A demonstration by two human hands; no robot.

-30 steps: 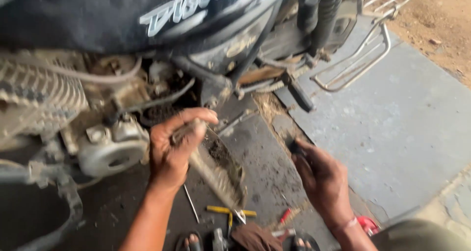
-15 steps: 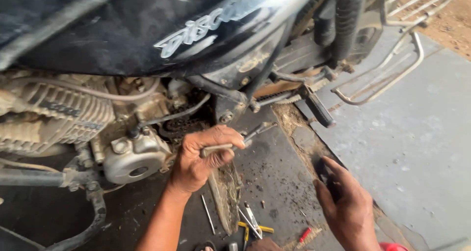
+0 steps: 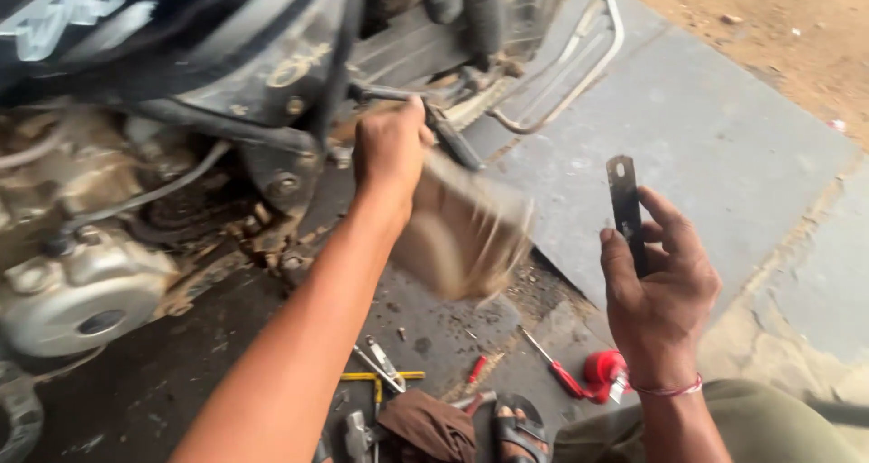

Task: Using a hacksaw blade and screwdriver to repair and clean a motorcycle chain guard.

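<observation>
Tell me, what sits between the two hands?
In the head view, a blurred tan object swings from the left hand; beyond it, bare grey slab reaches the right hand.

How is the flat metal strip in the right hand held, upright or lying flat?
Upright: the metal strip stands on end above the right hand.

Left hand reaches forward, fist closed; right hand raised, fingers curled.

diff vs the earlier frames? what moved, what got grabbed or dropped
The left hand rose from beside the silver engine cover to the motorcycle frame, swinging a motion-blurred brush-like tool. The right hand lifted, holding the flat dark metal strip upright. Nothing visibly dropped. The red-handled screwdriver and yellow tool remain on the ground.
</observation>
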